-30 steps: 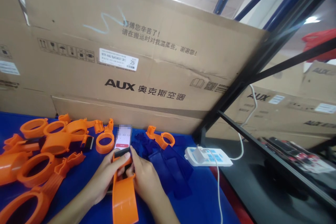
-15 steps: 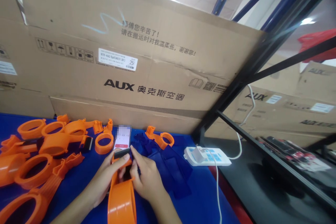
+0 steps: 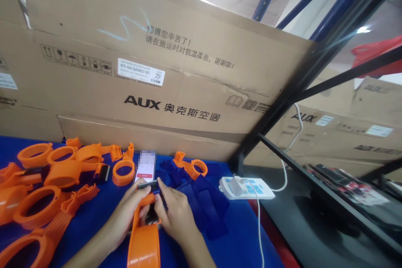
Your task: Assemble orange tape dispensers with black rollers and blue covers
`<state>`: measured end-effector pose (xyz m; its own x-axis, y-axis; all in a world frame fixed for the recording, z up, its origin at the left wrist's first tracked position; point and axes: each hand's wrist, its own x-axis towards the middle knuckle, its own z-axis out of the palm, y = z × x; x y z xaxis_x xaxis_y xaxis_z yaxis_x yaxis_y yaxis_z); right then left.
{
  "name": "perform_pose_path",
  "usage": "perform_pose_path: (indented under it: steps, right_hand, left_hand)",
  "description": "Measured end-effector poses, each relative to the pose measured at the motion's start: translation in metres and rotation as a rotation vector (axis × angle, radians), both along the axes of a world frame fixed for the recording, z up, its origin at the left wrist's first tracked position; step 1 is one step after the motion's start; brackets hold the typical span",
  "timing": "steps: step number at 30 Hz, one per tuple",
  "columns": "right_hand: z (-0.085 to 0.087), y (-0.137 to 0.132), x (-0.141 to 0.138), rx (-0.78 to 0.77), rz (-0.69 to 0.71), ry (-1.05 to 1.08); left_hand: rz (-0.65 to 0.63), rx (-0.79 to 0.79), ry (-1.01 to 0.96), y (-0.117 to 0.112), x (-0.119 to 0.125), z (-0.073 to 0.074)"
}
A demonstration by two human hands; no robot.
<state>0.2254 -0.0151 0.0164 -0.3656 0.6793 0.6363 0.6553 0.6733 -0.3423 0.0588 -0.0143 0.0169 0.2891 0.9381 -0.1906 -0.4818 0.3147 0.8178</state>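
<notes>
In front of me, both hands grip one orange tape dispenser (image 3: 144, 243), its wide ring toward me and its head pointing away. My left hand (image 3: 127, 209) is closed round the left side of the head, thumb on top beside a dark blade piece (image 3: 147, 185). My right hand (image 3: 176, 209) is closed at the right of the head, its index fingertip against the end of the dark piece. A small dark blue bit shows by the right fingers. Part of the head is hidden under the fingers.
Several more orange tape dispensers (image 3: 37, 205) lie at the left on the blue tablecloth (image 3: 248, 226). A phone (image 3: 145, 166) stands just beyond my hands. Dark blue see-through sheets (image 3: 204, 201) and another dispenser (image 3: 191, 165) are to the right, near a white power strip (image 3: 246, 187). A large carton (image 3: 176, 75) stands behind.
The dispenser's head has turned slightly in my hands, and its dark blade piece shows more of its face. A small dark blue bit now shows by the right fingers.
</notes>
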Motion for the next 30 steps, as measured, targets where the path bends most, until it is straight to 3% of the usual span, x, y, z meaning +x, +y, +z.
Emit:
perform_pose_path:
  steps: [8,10,15,19,23,30]
  right_hand:
    - [0.006,-0.003,-0.001,0.054,-0.039,-0.062]
    - [0.010,-0.005,0.000,0.035,-0.051,0.001]
    - [0.020,-0.008,-0.001,-0.070,-0.106,0.263]
    - [0.019,0.002,-0.001,-0.107,-0.214,0.359]
    - [0.012,0.015,0.007,-0.309,-0.339,0.576]
    - [0.001,0.023,0.015,-0.527,-0.364,0.802]
  left_hand:
    - [-0.007,-0.001,-0.090,-0.004,0.000,0.007]
    - [-0.013,-0.011,-0.089,-0.004,-0.002,0.009]
    - [-0.194,-0.019,-0.104,-0.003,-0.005,0.008]
    - [-0.069,-0.040,-0.095,-0.007,-0.002,0.013]
    - [0.062,-0.058,-0.133,-0.003,-0.005,0.019]
    - [0.081,0.000,-0.074,0.002,-0.007,0.011]
